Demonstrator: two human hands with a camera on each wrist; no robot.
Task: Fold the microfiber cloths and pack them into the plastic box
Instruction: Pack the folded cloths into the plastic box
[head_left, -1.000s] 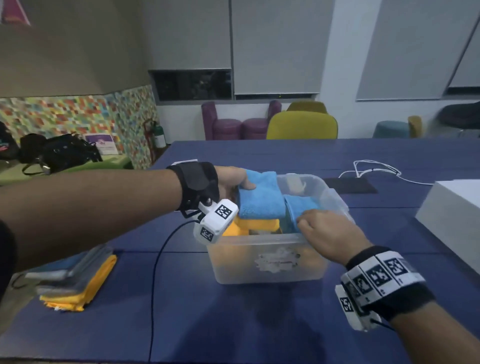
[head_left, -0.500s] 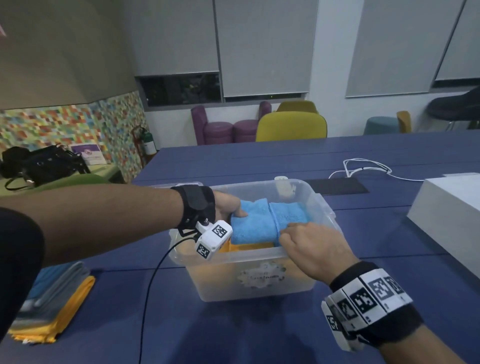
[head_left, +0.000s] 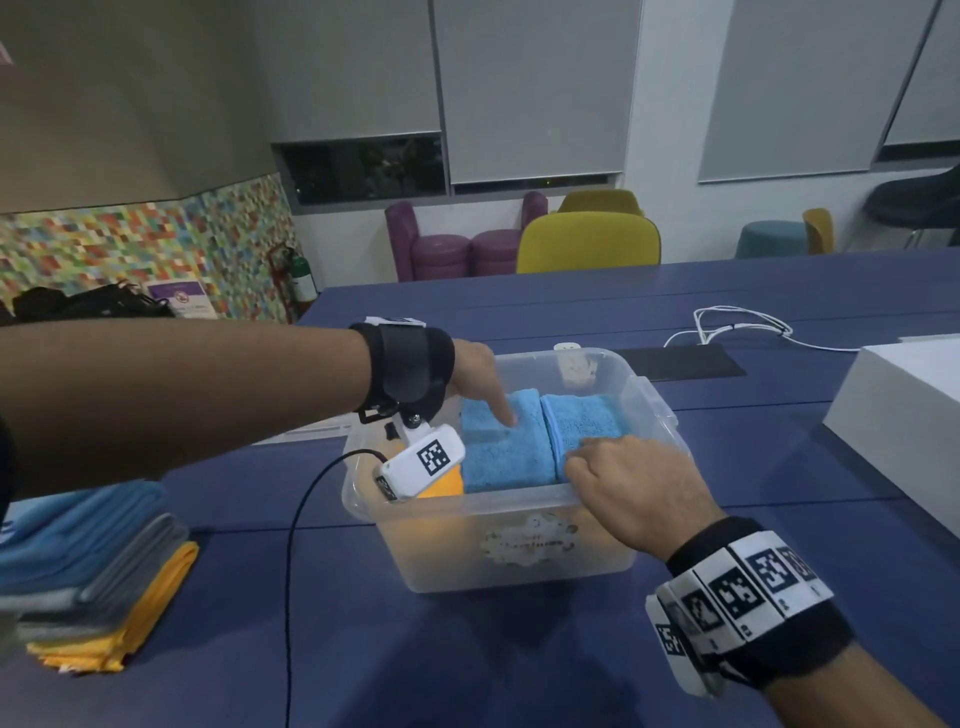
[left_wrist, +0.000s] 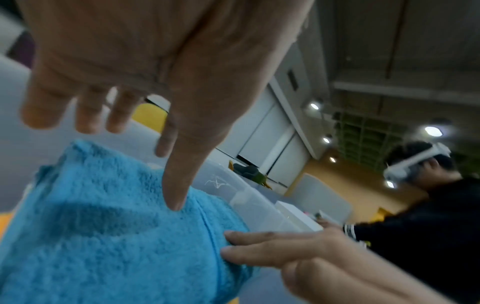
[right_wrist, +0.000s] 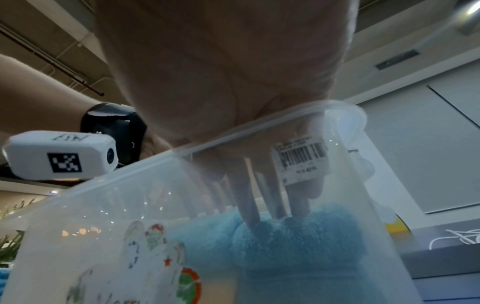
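Folded blue cloths (head_left: 506, 447) in plastic box (head_left: 519, 540), under both hands' straight fingertips (left_wrist: 176, 203).

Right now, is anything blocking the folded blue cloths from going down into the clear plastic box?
Nothing visible does. Both folded blue microfiber cloths already sit inside the clear plastic box, on orange cloths, pressed by left hand and right hand.

Blue table (head_left: 519, 649) bears plastic box (head_left: 519, 561) (seemingly translucent), cloth stack (head_left: 98, 587).
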